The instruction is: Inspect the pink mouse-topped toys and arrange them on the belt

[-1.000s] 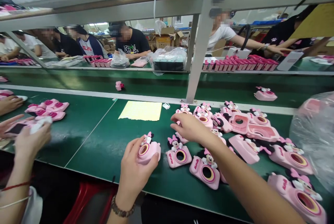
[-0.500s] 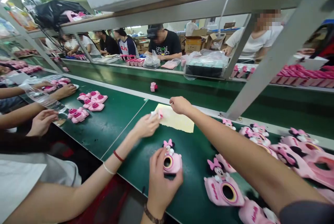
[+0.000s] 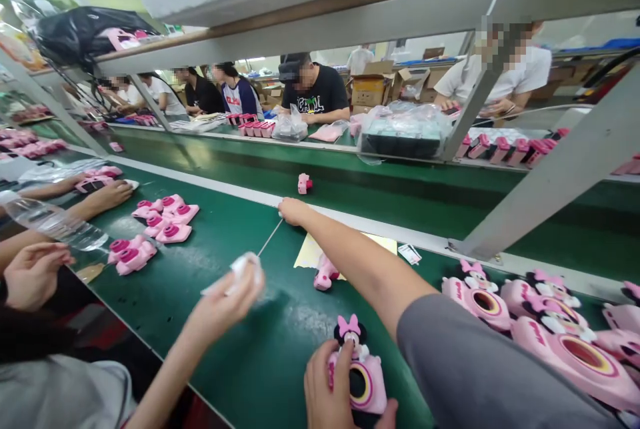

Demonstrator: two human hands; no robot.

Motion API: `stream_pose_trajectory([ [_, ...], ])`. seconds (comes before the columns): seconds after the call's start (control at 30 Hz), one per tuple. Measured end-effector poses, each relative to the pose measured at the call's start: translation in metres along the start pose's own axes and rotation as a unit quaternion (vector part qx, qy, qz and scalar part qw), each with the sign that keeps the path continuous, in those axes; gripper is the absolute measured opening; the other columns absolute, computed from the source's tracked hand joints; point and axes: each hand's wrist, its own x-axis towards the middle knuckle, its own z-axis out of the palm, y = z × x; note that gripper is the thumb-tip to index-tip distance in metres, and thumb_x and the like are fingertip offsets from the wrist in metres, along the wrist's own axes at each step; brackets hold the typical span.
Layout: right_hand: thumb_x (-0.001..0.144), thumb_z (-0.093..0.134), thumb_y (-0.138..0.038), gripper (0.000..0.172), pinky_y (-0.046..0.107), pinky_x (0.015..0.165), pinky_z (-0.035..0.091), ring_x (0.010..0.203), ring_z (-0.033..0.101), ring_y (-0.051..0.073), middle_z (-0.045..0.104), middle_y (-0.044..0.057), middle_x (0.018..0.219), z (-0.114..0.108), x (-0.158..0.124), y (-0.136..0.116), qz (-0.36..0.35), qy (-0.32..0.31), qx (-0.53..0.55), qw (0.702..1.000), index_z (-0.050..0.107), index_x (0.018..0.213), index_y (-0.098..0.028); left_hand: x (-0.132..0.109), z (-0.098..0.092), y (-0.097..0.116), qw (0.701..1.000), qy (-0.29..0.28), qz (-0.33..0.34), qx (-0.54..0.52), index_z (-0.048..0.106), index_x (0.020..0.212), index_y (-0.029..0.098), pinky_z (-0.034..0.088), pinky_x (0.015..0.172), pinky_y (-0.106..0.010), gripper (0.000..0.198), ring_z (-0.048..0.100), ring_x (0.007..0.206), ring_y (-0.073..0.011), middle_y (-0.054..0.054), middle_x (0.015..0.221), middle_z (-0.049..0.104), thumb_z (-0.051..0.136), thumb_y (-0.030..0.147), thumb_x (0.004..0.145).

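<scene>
My left hand (image 3: 327, 385) is wrapped around a pink toy camera (image 3: 367, 385) with a mouse figure and bow on top, at the table's near edge. Its round dark lens ring faces up between my thumb and fingers. My right arm, in a grey sleeve, stretches across the table. At its far edge my right hand (image 3: 295, 212) is closed, with fingertips pinched by the table seam; a tiny pale bit shows there, too small to name. Under my forearm lies a yellow sheet (image 3: 307, 255), with a small pink camera (image 3: 326, 273) at its near edge.
A co-worker's hand (image 3: 235, 289) holds a white cloth (image 3: 247, 269) left of centre. Pink cameras (image 3: 170, 219) sit in groups at left; mouse-topped camera shells (image 3: 480, 302) crowd the right. A slanted metal post (image 3: 540, 169) rises at right. One pink piece (image 3: 304, 183) lies on the green belt.
My right hand has moved left along the table's far edge. The co-worker's hand has drawn back toward the near left, and a pink camera now lies by the yellow sheet.
</scene>
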Motion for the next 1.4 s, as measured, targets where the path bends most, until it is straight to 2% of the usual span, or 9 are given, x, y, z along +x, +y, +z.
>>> stream_pose_trajectory([
  [0.1,0.098,0.062,-0.034,0.028,0.037,0.083,0.057,0.094,0.066,0.019,0.066,0.007,0.111,-0.019,-0.011,0.009,-0.073,-0.101,-0.044,0.991,0.064,0.115,-0.012,-0.05,0.038,0.039,1.0,0.011,-0.027,0.0,0.048,0.141,0.036,0.06,0.083,-0.055,0.08,0.063,0.109,-0.0389,-0.014,0.122,0.059,0.08,0.032,0.068],
  [0.2,0.096,0.063,-0.023,0.014,0.038,0.091,0.052,0.096,0.066,0.021,0.07,0.009,0.103,-0.054,-0.056,0.029,-0.14,-0.168,-0.072,0.973,0.069,0.101,-0.012,-0.068,0.055,0.06,0.995,0.064,-0.072,-0.033,0.046,0.14,0.027,0.057,0.089,-0.051,0.077,0.062,0.107,-0.0332,-0.015,0.122,0.055,0.077,0.029,0.069],
  [0.37,0.097,0.06,-0.026,0.022,0.034,0.089,0.049,0.096,0.065,0.021,0.07,0.008,0.108,-0.12,-0.225,0.067,-0.188,-0.154,-0.049,0.969,0.068,0.115,-0.018,-0.061,0.042,0.072,0.987,0.004,-0.074,-0.142,0.061,0.123,0.02,0.058,0.081,-0.036,0.056,0.065,0.089,-0.0217,-0.008,0.103,0.06,0.073,0.028,0.069],
  [0.47,0.1,0.054,-0.03,0.024,0.032,0.082,0.05,0.094,0.064,0.02,0.068,0.008,0.103,-0.128,-0.315,0.079,-0.164,-0.153,-0.036,0.974,0.068,0.117,-0.021,-0.058,0.032,0.087,0.985,-0.068,-0.069,-0.14,0.066,0.113,0.019,0.058,0.078,-0.035,0.049,0.066,0.084,-0.0207,-0.006,0.097,0.063,0.074,0.033,0.067],
  [0.53,0.101,0.05,-0.027,0.025,0.031,0.079,0.05,0.091,0.063,0.019,0.066,0.008,0.103,-0.117,-0.347,0.085,-0.15,-0.163,-0.057,0.974,0.069,0.117,-0.022,-0.059,0.028,0.099,0.985,-0.098,-0.07,-0.126,0.068,0.109,0.019,0.057,0.076,-0.035,0.045,0.065,0.082,-0.0207,-0.005,0.093,0.063,0.074,0.036,0.068],
  [0.73,0.093,0.052,-0.007,0.029,0.027,0.072,0.048,0.086,0.062,0.018,0.065,0.008,0.101,-0.1,-0.355,0.107,-0.173,-0.176,-0.119,0.962,0.073,0.109,-0.018,-0.07,0.03,0.115,0.987,-0.121,-0.043,-0.099,0.069,0.106,0.019,0.055,0.079,-0.037,0.043,0.064,0.084,-0.0214,-0.004,0.092,0.063,0.075,0.035,0.067],
  [0.93,0.097,0.048,-0.01,0.033,0.027,0.082,0.05,0.096,0.063,0.017,0.065,0.009,0.11,-0.107,-0.359,0.108,-0.201,-0.157,-0.09,0.963,0.068,0.122,-0.019,-0.076,0.031,0.116,0.989,-0.103,-0.046,-0.093,0.069,0.104,0.019,0.054,0.079,-0.035,0.042,0.064,0.085,-0.0204,-0.003,0.092,0.062,0.075,0.035,0.066],
  [1.1,0.087,0.048,0.002,0.04,0.028,0.074,0.048,0.089,0.062,0.019,0.065,0.01,0.101,-0.096,-0.351,0.115,-0.227,-0.182,-0.105,0.951,0.073,0.112,-0.017,-0.073,0.027,0.117,0.989,-0.113,-0.049,-0.084,0.069,0.106,0.019,0.054,0.08,-0.034,0.044,0.064,0.086,-0.0198,-0.003,0.093,0.062,0.076,0.035,0.066],
  [1.4,0.092,0.051,-0.004,0.032,0.027,0.073,0.048,0.087,0.061,0.018,0.066,0.009,0.099,-0.091,-0.349,0.121,-0.222,-0.172,-0.116,0.953,0.072,0.111,-0.018,-0.069,0.027,0.116,0.986,-0.134,-0.046,-0.083,0.069,0.107,0.02,0.053,0.078,-0.033,0.043,0.062,0.083,-0.0189,-0.002,0.091,0.058,0.075,0.034,0.066],
])
